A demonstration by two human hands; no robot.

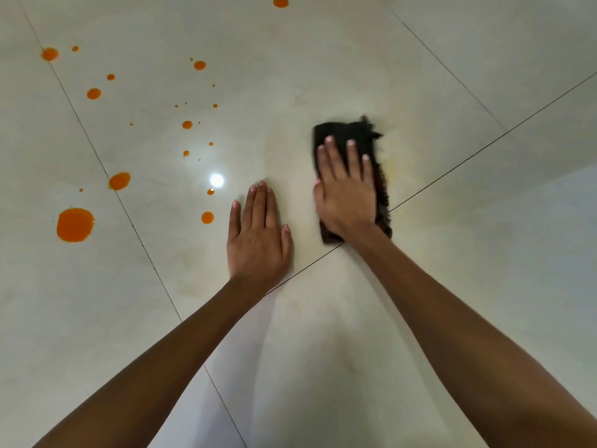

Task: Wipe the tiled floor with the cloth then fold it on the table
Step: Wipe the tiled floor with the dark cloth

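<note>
Plainly the cloth (350, 147) is soft and limp — it lies on the floor (452, 286) under the flat right hand (347, 195); left hand (258, 240) rests flat, holding nothing — best pinched by an edge.

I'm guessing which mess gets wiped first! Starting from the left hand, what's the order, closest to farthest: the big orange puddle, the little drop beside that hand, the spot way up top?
From the left hand:
1. Little drop, just to its left.
2. Big orange puddle, far left.
3. Top spot, at the upper edge.
</note>
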